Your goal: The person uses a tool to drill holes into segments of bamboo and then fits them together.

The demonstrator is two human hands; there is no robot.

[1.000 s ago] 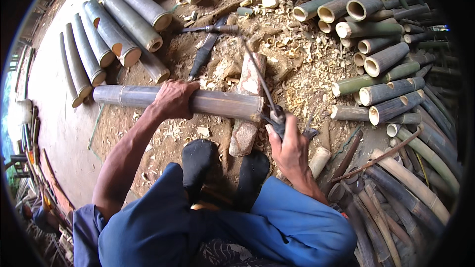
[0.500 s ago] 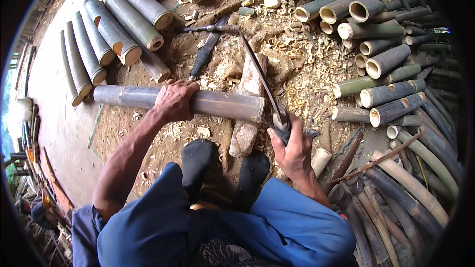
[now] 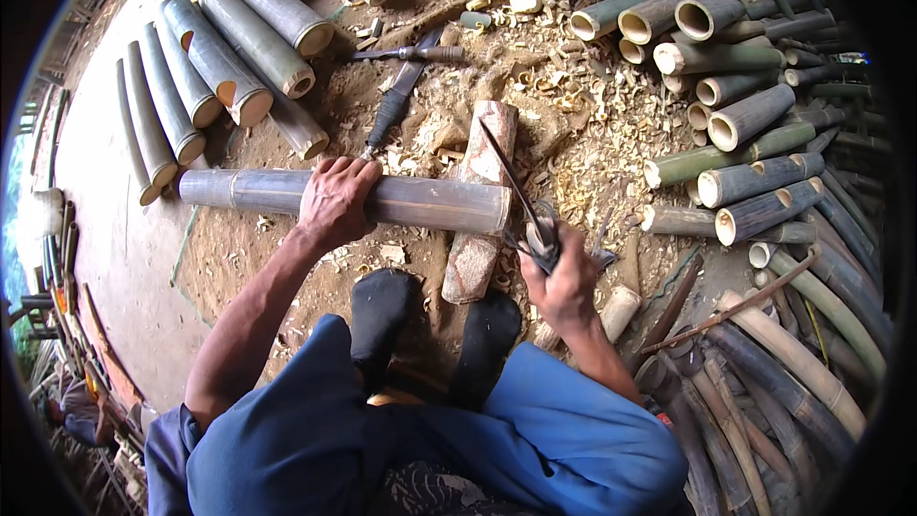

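Observation:
A dark bamboo section [image 3: 430, 203] lies crosswise before me, its right end resting on a short pale log [image 3: 468, 268]. Over its middle, my left hand [image 3: 336, 201] is closed, gripping it from above. My right hand [image 3: 564, 282] is wrapped round the dark handle of a handsaw [image 3: 511, 172], just beyond the bamboo's right end. The saw's blade is seen nearly edge-on, slanting up and left over the log; whether its teeth touch the bamboo I cannot tell. My feet, in dark socks, are near the log.
Cut bamboo tubes [image 3: 258, 24] lie in a row at the far left. More tubes are stacked on the right [image 3: 735, 124]. A large knife [image 3: 394, 110] and a wooden-handled blade [image 3: 435, 53] lie beyond the bamboo among shavings [image 3: 573, 134]. Another person [image 3: 84, 411] is at the lower left edge.
My right hand has tilted the handsaw, so its blade looks shorter and its tip no longer reaches the wooden-handled blade. My left hand and the bamboo have hardly moved.

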